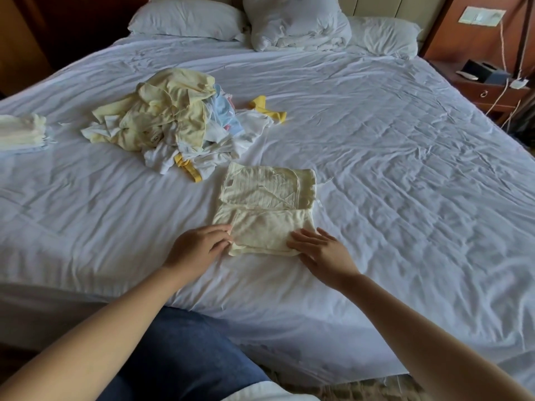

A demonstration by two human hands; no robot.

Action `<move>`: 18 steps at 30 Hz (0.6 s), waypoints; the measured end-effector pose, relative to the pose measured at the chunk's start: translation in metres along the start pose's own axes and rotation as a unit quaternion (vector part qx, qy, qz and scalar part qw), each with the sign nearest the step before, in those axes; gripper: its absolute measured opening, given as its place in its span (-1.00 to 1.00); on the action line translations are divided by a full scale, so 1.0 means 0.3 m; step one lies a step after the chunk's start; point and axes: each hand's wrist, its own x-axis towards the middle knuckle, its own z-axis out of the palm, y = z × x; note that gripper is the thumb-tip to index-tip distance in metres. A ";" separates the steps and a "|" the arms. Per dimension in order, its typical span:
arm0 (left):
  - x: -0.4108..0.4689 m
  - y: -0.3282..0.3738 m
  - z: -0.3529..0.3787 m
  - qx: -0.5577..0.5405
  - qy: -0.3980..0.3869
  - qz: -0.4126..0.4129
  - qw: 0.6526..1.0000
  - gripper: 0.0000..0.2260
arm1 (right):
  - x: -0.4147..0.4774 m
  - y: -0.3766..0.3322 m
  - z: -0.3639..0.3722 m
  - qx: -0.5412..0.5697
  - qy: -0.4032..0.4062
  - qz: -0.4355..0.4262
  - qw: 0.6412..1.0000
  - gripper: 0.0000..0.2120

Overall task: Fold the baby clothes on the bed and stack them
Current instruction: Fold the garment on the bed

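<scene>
The baby garment (266, 204) lies half-folded by the bed's (376, 169) near edge; my left hand (199, 246) pinches its side, my right hand (320, 248) presses flat-fingered, and I should square edges before folding over.

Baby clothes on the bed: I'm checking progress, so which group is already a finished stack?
The neat pale stack at the far left; the middle heap is jumbled, and the yellow garment in front lies singly.
</scene>
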 end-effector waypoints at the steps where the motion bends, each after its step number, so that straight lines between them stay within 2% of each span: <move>1: 0.006 0.008 -0.004 0.004 0.006 -0.005 1.000 -0.83 | 0.011 -0.009 -0.023 0.007 -0.017 0.026 0.999 -0.65; 4: 0.022 0.028 -0.022 0.003 0.022 -0.018 1.000 -0.62 | 0.050 -0.027 -0.105 0.009 -0.098 0.120 0.988 -0.68; 5: 0.029 0.033 -0.032 0.003 0.023 -0.029 0.999 -0.61 | 0.064 -0.034 -0.131 0.013 -0.122 0.138 0.983 -0.70; 9: 0.071 0.072 -0.062 0.005 0.002 -0.069 0.998 -0.79 | 0.108 -0.041 -0.198 0.085 -0.172 0.203 0.960 -0.74; 13: 0.084 0.086 -0.067 -0.069 -0.031 -0.137 0.988 -0.71 | 0.137 -0.021 -0.242 0.188 -0.208 0.272 0.920 -0.75; 15: 0.106 0.078 -0.074 -0.104 -0.010 -0.178 0.978 -0.69 | 0.160 -0.014 -0.259 0.208 -0.178 0.289 0.918 -0.76; 18: 0.164 0.075 -0.100 -0.134 0.071 -0.218 0.964 -0.67 | 0.223 0.003 -0.262 0.190 -0.058 0.299 0.933 -0.80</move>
